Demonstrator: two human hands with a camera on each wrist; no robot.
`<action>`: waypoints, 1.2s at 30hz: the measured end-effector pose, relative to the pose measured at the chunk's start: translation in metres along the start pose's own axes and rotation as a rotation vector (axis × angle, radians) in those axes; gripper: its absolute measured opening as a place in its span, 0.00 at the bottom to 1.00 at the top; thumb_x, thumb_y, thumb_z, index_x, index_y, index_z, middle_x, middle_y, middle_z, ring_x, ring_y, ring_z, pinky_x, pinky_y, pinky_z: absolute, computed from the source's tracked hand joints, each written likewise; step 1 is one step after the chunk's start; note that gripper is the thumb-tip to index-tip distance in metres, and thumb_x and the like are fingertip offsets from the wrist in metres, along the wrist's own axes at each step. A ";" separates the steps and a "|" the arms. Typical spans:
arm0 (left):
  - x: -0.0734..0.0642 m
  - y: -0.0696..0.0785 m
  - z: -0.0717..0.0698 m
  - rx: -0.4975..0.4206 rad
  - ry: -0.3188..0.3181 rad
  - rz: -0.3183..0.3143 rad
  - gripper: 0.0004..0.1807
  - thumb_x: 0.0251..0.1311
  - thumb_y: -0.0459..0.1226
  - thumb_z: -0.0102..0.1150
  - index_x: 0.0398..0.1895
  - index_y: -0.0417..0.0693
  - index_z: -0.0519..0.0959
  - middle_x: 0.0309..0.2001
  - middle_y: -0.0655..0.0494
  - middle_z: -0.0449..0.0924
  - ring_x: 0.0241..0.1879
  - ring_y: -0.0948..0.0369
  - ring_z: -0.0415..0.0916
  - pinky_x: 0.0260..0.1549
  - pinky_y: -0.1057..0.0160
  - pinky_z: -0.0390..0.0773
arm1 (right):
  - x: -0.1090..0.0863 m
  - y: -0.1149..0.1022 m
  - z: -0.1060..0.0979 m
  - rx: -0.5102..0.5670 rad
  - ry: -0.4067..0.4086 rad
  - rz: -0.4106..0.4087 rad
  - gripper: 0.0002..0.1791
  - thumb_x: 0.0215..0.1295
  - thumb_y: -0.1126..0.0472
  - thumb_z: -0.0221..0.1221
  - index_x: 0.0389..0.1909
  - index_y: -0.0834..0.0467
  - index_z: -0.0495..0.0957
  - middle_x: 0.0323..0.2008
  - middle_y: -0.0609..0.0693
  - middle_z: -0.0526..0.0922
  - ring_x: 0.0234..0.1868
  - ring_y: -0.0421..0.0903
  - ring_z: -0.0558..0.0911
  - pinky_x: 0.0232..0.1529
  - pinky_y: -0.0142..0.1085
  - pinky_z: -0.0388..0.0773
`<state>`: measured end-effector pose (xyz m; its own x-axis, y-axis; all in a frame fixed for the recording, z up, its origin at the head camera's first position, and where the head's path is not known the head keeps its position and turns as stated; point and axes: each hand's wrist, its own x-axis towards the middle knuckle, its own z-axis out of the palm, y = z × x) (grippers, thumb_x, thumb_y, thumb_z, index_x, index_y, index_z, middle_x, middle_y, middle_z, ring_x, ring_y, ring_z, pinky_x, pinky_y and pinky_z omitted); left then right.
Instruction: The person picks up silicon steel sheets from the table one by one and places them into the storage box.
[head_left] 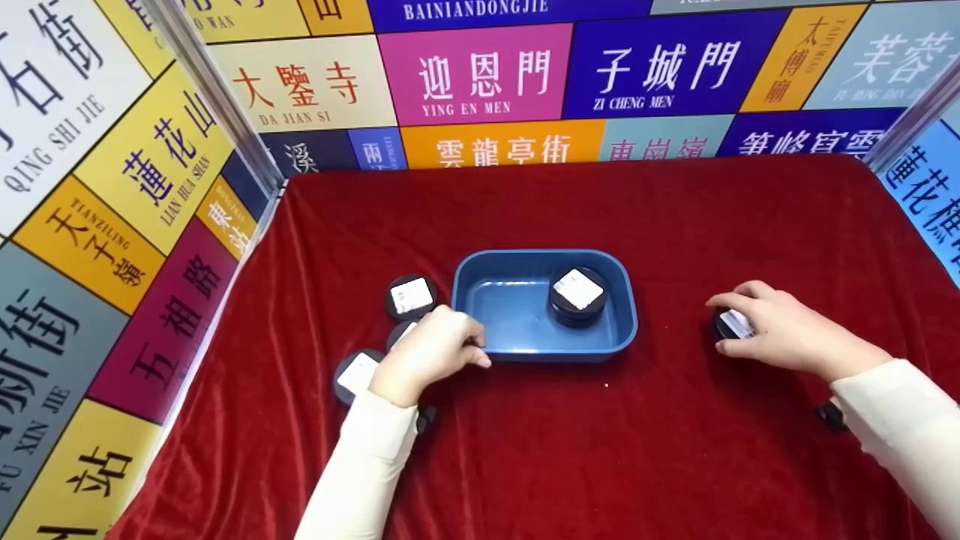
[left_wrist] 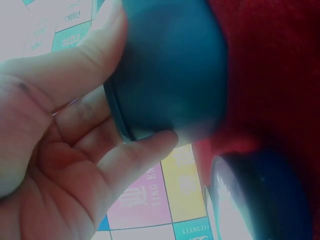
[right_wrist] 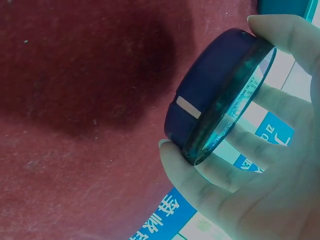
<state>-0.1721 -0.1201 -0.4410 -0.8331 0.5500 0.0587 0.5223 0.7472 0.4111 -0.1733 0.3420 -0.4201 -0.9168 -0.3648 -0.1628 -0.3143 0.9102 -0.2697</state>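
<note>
A blue rectangular plastic box (head_left: 499,311) stands mid-table. My left hand (head_left: 442,345) grips its front left corner; in the left wrist view, thumb and fingers lie on either side of the box wall (left_wrist: 170,65). Over on the right, my right hand (head_left: 776,330) holds a flat round black jar (head_left: 733,324) with a white label on top. The right wrist view shows thumb and fingers round the rim of this jar (right_wrist: 215,80), which has a short pale strip on its side. Inside the box, toward its right end, is another round black jar (head_left: 577,289) with a white label.
Left of the box are more labelled round jars: one at the back (head_left: 411,298), one partly behind my left hand (head_left: 399,332), and one by the wrist (head_left: 355,375). A red velvet cloth (head_left: 600,450) covers the table. Panels with printed characters (head_left: 480,75) enclose the back and sides.
</note>
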 end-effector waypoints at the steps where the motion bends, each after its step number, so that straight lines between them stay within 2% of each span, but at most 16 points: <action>1: 0.000 0.000 0.000 0.000 0.001 -0.001 0.10 0.50 0.45 0.76 0.21 0.55 0.84 0.20 0.63 0.80 0.23 0.65 0.73 0.26 0.63 0.76 | 0.001 -0.001 0.000 0.004 -0.005 0.003 0.30 0.59 0.53 0.68 0.63 0.55 0.75 0.58 0.65 0.72 0.51 0.61 0.76 0.46 0.51 0.77; 20: 0.000 -0.002 0.001 -0.011 0.010 0.014 0.10 0.51 0.45 0.76 0.22 0.54 0.85 0.20 0.64 0.81 0.23 0.64 0.72 0.27 0.64 0.76 | 0.008 -0.008 -0.001 0.000 0.006 -0.016 0.30 0.58 0.53 0.69 0.63 0.55 0.76 0.57 0.65 0.73 0.49 0.61 0.76 0.45 0.52 0.76; 36: 0.000 0.000 -0.001 -0.019 0.004 0.016 0.11 0.50 0.45 0.76 0.21 0.53 0.83 0.19 0.61 0.80 0.23 0.64 0.72 0.26 0.61 0.76 | 0.016 -0.018 -0.005 0.013 0.012 -0.039 0.29 0.58 0.54 0.69 0.61 0.55 0.77 0.56 0.64 0.73 0.48 0.59 0.77 0.45 0.51 0.77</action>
<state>-0.1719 -0.1209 -0.4402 -0.8251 0.5607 0.0691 0.5323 0.7307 0.4275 -0.1834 0.3213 -0.4134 -0.9067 -0.3977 -0.1405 -0.3469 0.8925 -0.2881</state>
